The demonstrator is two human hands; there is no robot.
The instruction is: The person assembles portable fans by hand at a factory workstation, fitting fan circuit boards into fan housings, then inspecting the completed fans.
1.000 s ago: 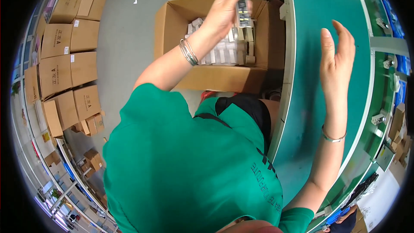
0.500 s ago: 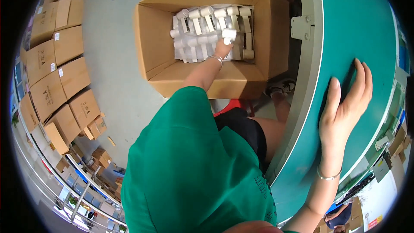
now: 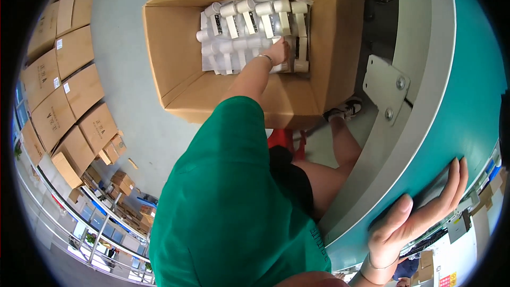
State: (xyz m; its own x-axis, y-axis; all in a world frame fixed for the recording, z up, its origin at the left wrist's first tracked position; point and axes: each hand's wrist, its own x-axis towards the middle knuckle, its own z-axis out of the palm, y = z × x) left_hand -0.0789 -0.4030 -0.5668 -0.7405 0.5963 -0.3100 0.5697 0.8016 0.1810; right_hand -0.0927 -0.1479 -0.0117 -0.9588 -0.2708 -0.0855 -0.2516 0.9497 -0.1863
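My left hand (image 3: pixel 277 52) reaches down into a large open cardboard box (image 3: pixel 183 93). Its fingers are closed around a white T-shaped item (image 3: pixel 276 39), mostly hidden by the hand. About it lie rows of similar white items (image 3: pixel 248 18), each with a round cylindrical head and a flat stem, some with dark strips. Clear plastic film (image 3: pixel 228 48) seems to lie among them. My right hand (image 3: pixel 419 218) rests on the green tabletop (image 3: pixel 473 101), fingers spread, holding nothing.
The table's pale edge and metal bracket (image 3: pixel 387 89) stand right of the box. Closed cardboard cartons (image 3: pixel 79 48) are stacked at the far left. Below the box are a red stool (image 3: pixel 281 139) and a leg with a dark shoe (image 3: pixel 348 109).
My left hand has lowered the white item among the others in the box. The view has shifted, with the table edge appearing larger and my right hand lower in the picture.
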